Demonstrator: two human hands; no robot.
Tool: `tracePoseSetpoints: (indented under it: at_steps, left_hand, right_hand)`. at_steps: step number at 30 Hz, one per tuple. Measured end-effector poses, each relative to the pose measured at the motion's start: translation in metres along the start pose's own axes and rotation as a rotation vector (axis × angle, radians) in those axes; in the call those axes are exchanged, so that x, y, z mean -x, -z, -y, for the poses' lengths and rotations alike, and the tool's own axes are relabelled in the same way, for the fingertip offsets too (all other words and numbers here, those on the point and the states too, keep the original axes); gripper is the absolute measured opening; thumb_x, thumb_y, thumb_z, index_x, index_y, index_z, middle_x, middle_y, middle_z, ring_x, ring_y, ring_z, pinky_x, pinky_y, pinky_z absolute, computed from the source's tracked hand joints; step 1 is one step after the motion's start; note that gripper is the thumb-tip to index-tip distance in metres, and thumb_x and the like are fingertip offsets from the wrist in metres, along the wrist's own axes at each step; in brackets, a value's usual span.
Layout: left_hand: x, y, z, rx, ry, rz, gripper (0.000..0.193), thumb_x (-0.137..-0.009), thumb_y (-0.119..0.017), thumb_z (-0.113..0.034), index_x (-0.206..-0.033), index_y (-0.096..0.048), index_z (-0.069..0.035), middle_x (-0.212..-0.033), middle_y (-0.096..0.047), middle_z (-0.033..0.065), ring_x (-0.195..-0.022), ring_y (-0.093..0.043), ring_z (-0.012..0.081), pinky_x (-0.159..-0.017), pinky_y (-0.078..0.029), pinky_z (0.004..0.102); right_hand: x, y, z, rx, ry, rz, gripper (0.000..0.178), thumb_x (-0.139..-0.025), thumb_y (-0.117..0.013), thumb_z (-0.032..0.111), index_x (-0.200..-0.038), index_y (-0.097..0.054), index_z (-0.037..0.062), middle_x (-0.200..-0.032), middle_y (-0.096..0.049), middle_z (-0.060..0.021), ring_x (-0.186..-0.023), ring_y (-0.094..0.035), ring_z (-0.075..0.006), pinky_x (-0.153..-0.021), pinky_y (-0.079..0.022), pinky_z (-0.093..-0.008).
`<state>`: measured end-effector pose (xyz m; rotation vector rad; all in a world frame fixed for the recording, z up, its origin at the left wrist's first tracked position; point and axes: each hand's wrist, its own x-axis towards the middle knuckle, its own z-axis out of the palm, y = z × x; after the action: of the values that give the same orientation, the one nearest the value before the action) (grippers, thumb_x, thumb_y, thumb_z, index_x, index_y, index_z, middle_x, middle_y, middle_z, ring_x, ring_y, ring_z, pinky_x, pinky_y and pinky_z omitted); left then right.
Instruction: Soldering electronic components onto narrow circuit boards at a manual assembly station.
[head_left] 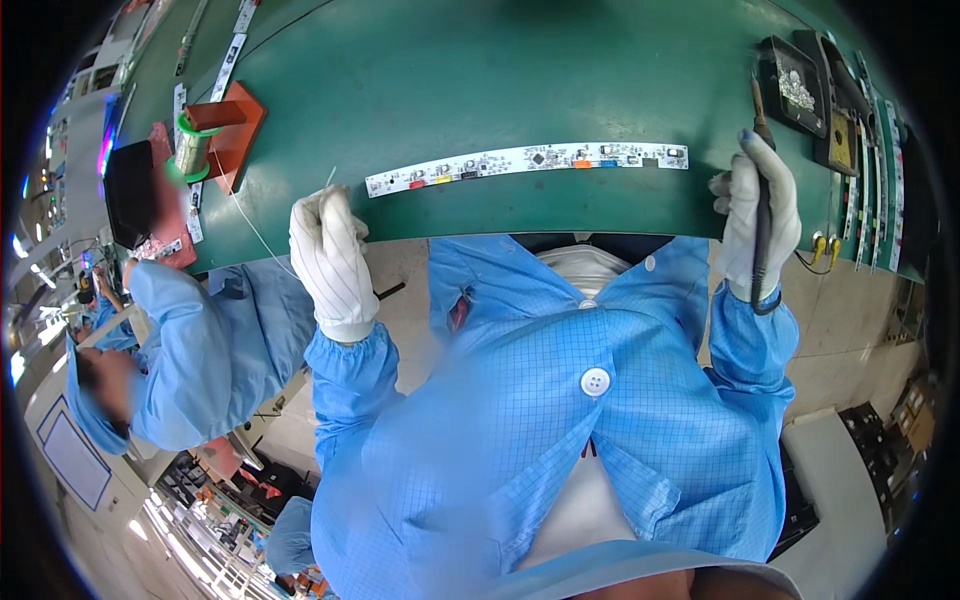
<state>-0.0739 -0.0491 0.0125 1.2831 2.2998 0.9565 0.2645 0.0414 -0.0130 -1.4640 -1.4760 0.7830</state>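
A long, narrow white circuit board [528, 160] lies across the green bench in front of me, dotted with small red, yellow, orange and blue parts. My left hand [332, 255], in a white striped glove, is closed in a pinch on thin solder wire [246, 214], left of the board's end. The wire runs back to a green-rimmed spool [190, 150], and a short end sticks up above my fingers. Gloved too, my right hand [745, 200] grips a dark soldering iron [763, 235] to the right of the board. Its tip points away from me, apart from the board.
An orange-brown stand [245, 125] is beside the spool. At the far right are a black tray [770, 70] of small shiny pieces, a holder with a yellow sponge [842, 140] and several white board strips [892, 170]. A person in blue [220, 320] sits at my left.
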Motion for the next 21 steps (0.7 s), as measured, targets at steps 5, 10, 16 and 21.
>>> tracePoseSetpoints:
  at_steps: [5, 10, 16, 21]
  left_hand:
    - [-0.007, -0.009, -0.011, 0.264, 0.352, 0.065, 0.027, -0.09, -0.063, -0.018, -0.097, -0.054, 0.006, -0.085, -0.061, 0.0109, -0.063, -0.059, 0.0116, -0.052, -0.048, 0.0222]
    - [-0.01, -0.007, -0.004, 0.352, 0.289, 0.194, 0.029, -0.089, -0.064, -0.018, -0.097, -0.053, 0.007, -0.088, -0.061, 0.0131, -0.068, -0.062, 0.0146, -0.055, -0.05, 0.0228]
    - [-0.008, -0.01, 0.01, 0.991, 0.346, 0.04, 0.021, -0.09, -0.064, -0.013, -0.103, -0.049, -0.005, -0.095, -0.059, 0.0098, -0.078, -0.066, 0.0228, -0.068, -0.055, 0.031]
    - [-0.01, -0.017, 0.012, 1.134, 0.275, 0.037, 0.018, -0.089, -0.064, -0.007, -0.1, -0.049, -0.011, -0.103, -0.058, 0.0081, -0.091, -0.062, 0.0202, -0.074, -0.057, 0.0327]
  right_hand:
    - [-0.005, -0.01, -0.008, 0.301, 0.339, 0.071, 0.02, -0.091, -0.063, 0.008, -0.11, -0.063, 0.003, -0.086, -0.068, -0.0111, -0.07, -0.065, -0.0152, -0.062, -0.052, -0.0252]
    - [-0.003, -0.01, 0.0, 0.371, 0.327, 0.086, 0.022, -0.087, -0.067, 0.004, -0.108, -0.061, 0.0013, -0.086, -0.069, -0.0122, -0.075, -0.069, -0.0179, -0.067, -0.055, -0.0272]
    - [0.001, -0.005, 0.01, -0.326, -0.063, 0.017, 0.028, -0.091, -0.061, 0.002, -0.117, -0.052, -0.0004, -0.099, -0.066, -0.0173, -0.084, -0.068, -0.0203, -0.072, -0.058, -0.0299]
    - [0.002, 0.005, 0.006, -0.363, 0.013, 0.026, 0.032, -0.09, -0.059, -0.001, -0.12, -0.048, 0.0026, -0.104, -0.065, -0.0211, -0.095, -0.067, -0.0263, -0.082, -0.057, -0.0361]
